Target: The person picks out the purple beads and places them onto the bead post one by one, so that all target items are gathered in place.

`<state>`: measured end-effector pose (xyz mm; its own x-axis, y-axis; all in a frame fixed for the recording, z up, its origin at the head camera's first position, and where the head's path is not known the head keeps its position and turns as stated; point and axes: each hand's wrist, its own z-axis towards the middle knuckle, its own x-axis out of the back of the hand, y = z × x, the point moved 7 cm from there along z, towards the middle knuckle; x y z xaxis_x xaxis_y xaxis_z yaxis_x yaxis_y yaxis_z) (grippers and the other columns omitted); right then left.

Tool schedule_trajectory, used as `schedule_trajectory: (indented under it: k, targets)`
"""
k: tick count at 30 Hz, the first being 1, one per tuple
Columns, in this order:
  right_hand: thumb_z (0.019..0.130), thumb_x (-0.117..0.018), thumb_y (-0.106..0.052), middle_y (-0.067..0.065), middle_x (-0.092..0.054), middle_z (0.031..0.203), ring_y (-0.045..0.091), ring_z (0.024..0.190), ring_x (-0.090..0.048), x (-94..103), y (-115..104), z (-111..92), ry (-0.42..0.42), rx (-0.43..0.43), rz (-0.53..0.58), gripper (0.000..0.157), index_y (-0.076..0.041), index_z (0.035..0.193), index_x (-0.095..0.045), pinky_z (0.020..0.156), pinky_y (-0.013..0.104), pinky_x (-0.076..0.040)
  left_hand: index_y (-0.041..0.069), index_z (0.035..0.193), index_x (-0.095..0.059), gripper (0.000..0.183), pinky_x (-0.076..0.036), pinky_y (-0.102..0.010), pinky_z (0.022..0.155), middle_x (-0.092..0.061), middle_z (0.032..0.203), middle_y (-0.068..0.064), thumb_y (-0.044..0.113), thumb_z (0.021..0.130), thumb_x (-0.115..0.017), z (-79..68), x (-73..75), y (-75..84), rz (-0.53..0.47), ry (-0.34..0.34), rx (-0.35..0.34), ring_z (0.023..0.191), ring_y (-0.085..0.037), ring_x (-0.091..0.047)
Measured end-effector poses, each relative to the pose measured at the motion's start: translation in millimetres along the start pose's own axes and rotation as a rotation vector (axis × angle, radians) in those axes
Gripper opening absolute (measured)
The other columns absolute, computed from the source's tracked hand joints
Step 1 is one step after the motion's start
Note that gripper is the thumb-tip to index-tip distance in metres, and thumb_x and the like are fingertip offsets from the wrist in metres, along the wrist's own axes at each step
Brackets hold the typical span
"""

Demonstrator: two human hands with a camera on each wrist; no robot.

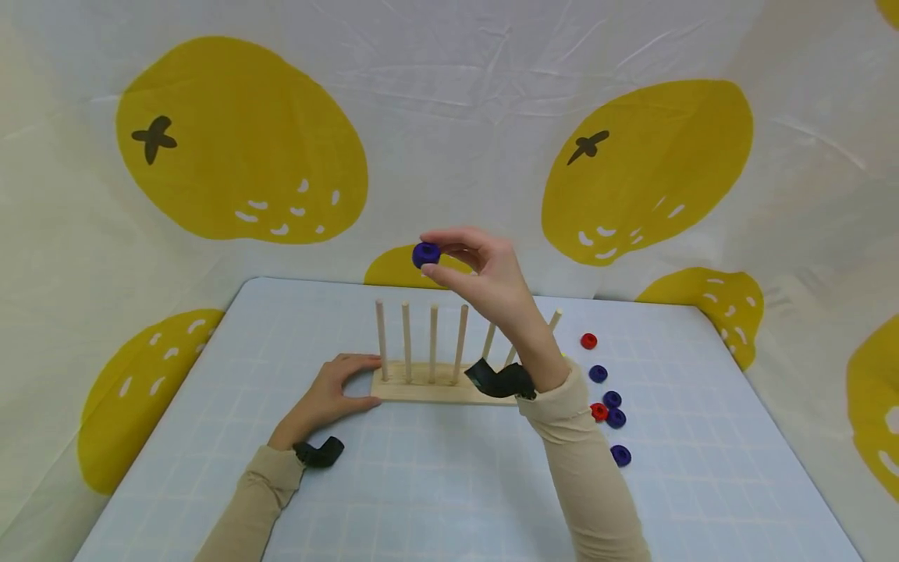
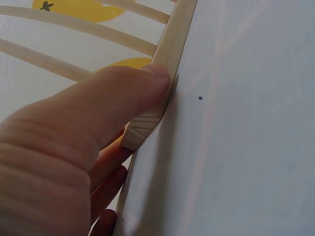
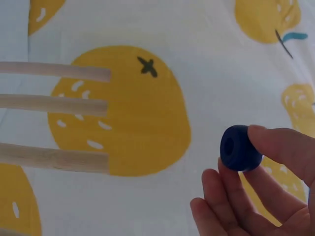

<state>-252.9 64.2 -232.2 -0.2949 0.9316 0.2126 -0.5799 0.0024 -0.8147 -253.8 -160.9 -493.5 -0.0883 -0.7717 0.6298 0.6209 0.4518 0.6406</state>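
One bead in hand, pegs in view bare

The right hand (image 1: 485, 269) holds a blue bead (image 1: 426, 255) up in the air, pinched between thumb and fingers, with its hole in view. The bead is above the pegs (image 1: 433, 343) and touches none of them. In the right wrist view the other fingers of that hand are loosely bent below the bead, and three bare peg ends stand beside it.

The left hand (image 1: 337, 386) has hold of the near end of the base (image 1: 421, 394), thumb along the front edge and fingers round the far side, spread just enough to span the wood. The base lies flat on the worktop (image 1: 421, 499), in front of and below the right hand.

The work looks barely begun. The four pegs nearest the left hand carry no bead; those behind the right wrist are partly hidden, so I cannot tell about their lower parts. To the right of the right forearm, four more blue beads (image 1: 598, 374) and two red beads (image 1: 588, 341) lie loose, seemingly all left to handle. Something yellow (image 1: 564, 356) peeps out by the right cuff, too hidden to name.
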Motion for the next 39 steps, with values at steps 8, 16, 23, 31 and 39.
schedule_trajectory:
  k: [8,16,23,31,39]
  targets:
    - [0.085,-0.069,0.012,0.019,-0.066,0.111,0.027,0.102,-0.064,-17.2,8,13,-0.083,0.115,0.081,0.031,0.011,0.115,-0.065,0.100,0.040,-0.048,0.011,0.127,-0.066,0.061,-0.040,-0.043,0.099,-0.063,0.131,-0.004,0.020,0.072,-0.090,-0.7,-0.5,-3.4,0.001,-0.006,0.009,0.119,-0.026,-0.054]
    - [0.083,-0.071,0.013,0.019,-0.065,0.110,0.026,0.104,-0.063,-31.9,22,18,-0.199,0.195,0.081,0.031,0.011,0.114,-0.066,0.099,0.045,-0.048,0.012,0.127,-0.066,0.060,-0.039,-0.048,0.098,-0.063,0.132,-0.004,0.020,0.073,-0.090,-2.1,-0.6,-5.1,-0.008,-0.012,0.035,0.119,-0.027,-0.053]
    - [0.086,-0.070,0.009,0.017,-0.065,0.111,0.022,0.103,-0.064,-42.7,33,16,-0.282,0.174,0.048,0.030,0.009,0.116,-0.066,0.098,0.043,-0.050,0.012,0.126,-0.067,0.059,-0.039,-0.044,0.099,-0.063,0.132,-0.004,0.020,0.073,-0.090,-1.3,-0.6,-2.3,-0.020,-0.004,0.030,0.119,-0.027,-0.054]
    - [0.089,-0.070,0.003,0.015,-0.066,0.116,0.019,0.102,-0.063,-49.9,42,14,-0.351,0.139,-0.041,0.031,0.006,0.120,-0.065,0.099,0.036,-0.048,0.011,0.125,-0.067,0.058,-0.040,-0.045,0.097,-0.064,0.130,-0.005,0.020,0.072,-0.090,0.4,-0.2,0.0,-0.002,0.000,0.008,0.117,-0.028,-0.055]
    - [0.087,-0.075,-0.004,0.008,-0.069,0.112,0.011,0.098,-0.062,-54.2,43,14,-0.395,0.195,-0.231,0.032,0.002,0.117,-0.068,0.094,0.028,-0.048,0.011,0.125,-0.067,0.058,-0.041,-0.050,0.096,-0.064,0.130,-0.005,0.020,0.073,-0.089,0.9,-0.5,-0.9,0.005,-0.007,0.020,0.118,-0.028,-0.054]
